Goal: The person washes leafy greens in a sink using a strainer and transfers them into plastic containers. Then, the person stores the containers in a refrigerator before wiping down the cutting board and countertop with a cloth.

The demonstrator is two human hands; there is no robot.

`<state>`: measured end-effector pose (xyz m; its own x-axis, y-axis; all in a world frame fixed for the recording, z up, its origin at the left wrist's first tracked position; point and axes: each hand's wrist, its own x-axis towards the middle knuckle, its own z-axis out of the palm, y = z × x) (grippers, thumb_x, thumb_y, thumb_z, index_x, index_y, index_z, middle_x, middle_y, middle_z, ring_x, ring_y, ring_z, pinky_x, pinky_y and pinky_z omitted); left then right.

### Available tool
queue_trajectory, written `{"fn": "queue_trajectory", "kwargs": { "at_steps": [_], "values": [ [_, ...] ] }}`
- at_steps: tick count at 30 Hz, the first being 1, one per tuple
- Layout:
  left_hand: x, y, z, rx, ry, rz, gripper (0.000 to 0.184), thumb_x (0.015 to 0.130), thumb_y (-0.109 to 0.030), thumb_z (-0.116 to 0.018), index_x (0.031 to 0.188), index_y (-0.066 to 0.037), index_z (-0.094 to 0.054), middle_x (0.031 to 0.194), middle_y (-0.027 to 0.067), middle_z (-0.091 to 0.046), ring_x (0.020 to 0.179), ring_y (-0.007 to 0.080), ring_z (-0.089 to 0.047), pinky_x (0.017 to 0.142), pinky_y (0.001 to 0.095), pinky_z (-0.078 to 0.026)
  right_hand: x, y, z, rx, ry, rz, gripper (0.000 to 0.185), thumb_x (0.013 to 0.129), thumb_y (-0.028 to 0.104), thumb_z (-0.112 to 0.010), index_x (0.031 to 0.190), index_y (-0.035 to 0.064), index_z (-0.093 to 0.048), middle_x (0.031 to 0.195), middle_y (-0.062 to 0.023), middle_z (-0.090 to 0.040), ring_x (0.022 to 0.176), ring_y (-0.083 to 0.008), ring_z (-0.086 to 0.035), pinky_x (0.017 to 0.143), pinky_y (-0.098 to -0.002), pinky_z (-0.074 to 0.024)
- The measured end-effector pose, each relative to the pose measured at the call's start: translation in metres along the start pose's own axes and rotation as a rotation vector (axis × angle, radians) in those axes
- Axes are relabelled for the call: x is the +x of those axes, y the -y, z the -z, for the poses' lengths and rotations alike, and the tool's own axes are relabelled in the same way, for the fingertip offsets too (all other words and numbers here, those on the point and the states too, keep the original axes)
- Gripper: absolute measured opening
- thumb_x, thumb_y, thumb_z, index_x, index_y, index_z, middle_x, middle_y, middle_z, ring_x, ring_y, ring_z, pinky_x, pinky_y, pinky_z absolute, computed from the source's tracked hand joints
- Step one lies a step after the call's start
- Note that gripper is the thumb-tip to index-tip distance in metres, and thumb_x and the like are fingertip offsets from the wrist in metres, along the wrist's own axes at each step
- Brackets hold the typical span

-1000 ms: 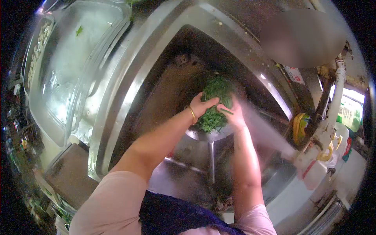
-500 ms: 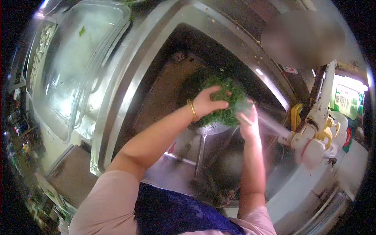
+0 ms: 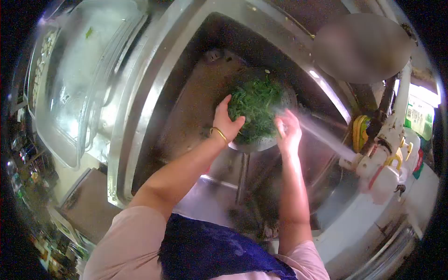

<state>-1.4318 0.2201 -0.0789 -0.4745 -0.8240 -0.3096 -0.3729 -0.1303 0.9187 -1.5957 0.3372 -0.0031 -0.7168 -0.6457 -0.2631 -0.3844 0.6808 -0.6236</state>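
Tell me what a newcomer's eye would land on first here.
Likely the leafy greens heaped in a strainer inside the steel sink, between the left hand and the right hand. Then the water jet from the tap on the right, and the gold bracelet worn just behind the left hand.

Sink floor (image 3: 189, 102) left of greens (image 3: 255, 100) passable; water jet (image 3: 326, 137) blocks right.

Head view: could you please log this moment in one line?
left hand: at greens' edge; right hand: opposite edge; greens: in strainer; tap: running

The strainer (image 3: 259, 145) and sink (image 3: 144, 100) look metal, the tub (image 3: 70, 93) glossy plastic — the apron (image 3: 205, 247) matt cloth.
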Motion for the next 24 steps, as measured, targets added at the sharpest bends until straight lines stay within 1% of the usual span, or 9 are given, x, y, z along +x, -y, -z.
{"fn": "queue_trajectory", "kwargs": {
  "at_steps": [1,4,7,8,12,16,18,21,24],
  "values": [
    [-0.001,-0.005,0.002,0.054,-0.01,-0.032,0.074,0.071,-0.007,-0.068,0.136,0.0,-0.034,0.129,0.0195,-0.047,0.12,0.0287,-0.045,0.103,0.033,-0.034,0.001,0.003,0.001,0.123,0.017,-0.08,0.029,0.081,0.017,-0.066,0.109,0.0085,-0.066,0.124,-0.0196,-0.056,0.126,-0.0334,-0.042,0.105,-0.0422,-0.0322],
    [-0.002,0.012,-0.007,-0.328,0.047,0.14,0.067,0.077,-0.012,-0.062,0.137,0.002,-0.034,0.133,0.0191,-0.046,0.124,0.0279,-0.043,0.104,0.0329,-0.031,-0.004,0.018,0.002,0.09,0.01,0.149,0.026,0.082,0.008,-0.061,0.108,0.0075,-0.066,0.119,-0.0175,-0.06,0.117,-0.0301,-0.053,0.102,-0.0389,-0.0367],
    [0.02,0.037,-0.007,-0.707,0.058,0.415,0.054,0.084,-0.018,-0.051,0.134,0.0,-0.04,0.126,0.0128,-0.053,0.113,0.0241,-0.051,0.102,0.0348,-0.036,-0.018,0.047,0.018,-0.029,-0.029,0.287,0.02,0.081,0.003,-0.061,0.099,0.0064,-0.066,0.105,-0.013,-0.066,0.097,-0.0275,-0.063,0.092,-0.0362,-0.0452],
    [0.019,0.035,-0.007,-0.851,0.069,0.51,0.05,0.087,-0.019,-0.04,0.133,0.0,-0.042,0.126,0.0109,-0.054,0.114,0.0232,-0.051,0.101,0.0343,-0.037,-0.023,0.05,0.031,-0.14,-0.015,0.335,0.018,0.08,0.003,-0.062,0.097,0.0061,-0.066,0.102,-0.0125,-0.067,0.094,-0.0276,-0.064,0.089,-0.0356,-0.0472],
    [0.018,0.035,0.002,-0.807,0.127,0.488,0.049,0.09,-0.02,-0.037,0.134,0.0,-0.042,0.129,0.0107,-0.052,0.117,0.0222,-0.049,0.102,0.0334,-0.035,-0.054,0.094,0.076,-0.281,-0.162,0.436,0.01,0.076,0.006,-0.067,0.086,0.0049,-0.065,0.086,-0.0098,-0.067,0.077,-0.0264,-0.065,0.071,-0.0328,-0.0522],
    [0.003,0.009,0.011,-0.682,0.136,0.393,0.046,0.091,-0.018,-0.036,0.134,-0.003,-0.044,0.131,0.0103,-0.051,0.121,0.0215,-0.046,0.104,0.0325,-0.032,-0.109,0.138,0.125,-0.289,-0.535,0.613,0.008,0.079,0.011,-0.065,0.083,0.0067,-0.059,0.08,-0.0114,-0.065,0.077,-0.0235,-0.063,0.07,-0.0366,-0.0512],
    [-0.003,0.002,0.015,-0.743,0.144,0.398,0.046,0.092,-0.019,-0.036,0.134,-0.002,-0.044,0.135,0.0107,-0.047,0.125,0.0211,-0.042,0.106,0.0318,-0.029,-0.131,0.159,0.156,-0.336,-0.62,0.624,0.012,0.082,0.014,-0.063,0.087,0.0052,-0.057,0.082,-0.0096,-0.062,0.077,-0.0222,-0.06,0.068,-0.0365,-0.0486],
    [-0.013,-0.019,0.03,-0.799,0.152,0.422,0.047,0.094,-0.023,-0.037,0.134,0.001,-0.043,0.141,0.0116,-0.041,0.13,0.0209,-0.035,0.109,0.0308,-0.022,-0.117,0.19,0.181,-0.493,-0.747,0.569,0.029,0.084,0.019,-0.062,0.108,0.0038,-0.056,0.107,-0.0127,-0.058,0.086,-0.0226,-0.056,0.066,-0.0322,-0.0461],
    [-0.02,-0.029,0.046,-0.745,0.147,0.389,0.05,0.095,-0.03,-0.04,0.135,0.0,-0.042,0.141,0.0104,-0.041,0.13,0.0212,-0.035,0.109,0.0308,-0.02,-0.099,0.219,0.215,-0.983,-0.36,0.551,0.051,0.081,0.015,-0.063,0.129,0.0021,-0.05,0.117,-0.0136,-0.059,0.094,-0.0255,-0.058,0.074,-0.0321,-0.0472]
  ]
}}
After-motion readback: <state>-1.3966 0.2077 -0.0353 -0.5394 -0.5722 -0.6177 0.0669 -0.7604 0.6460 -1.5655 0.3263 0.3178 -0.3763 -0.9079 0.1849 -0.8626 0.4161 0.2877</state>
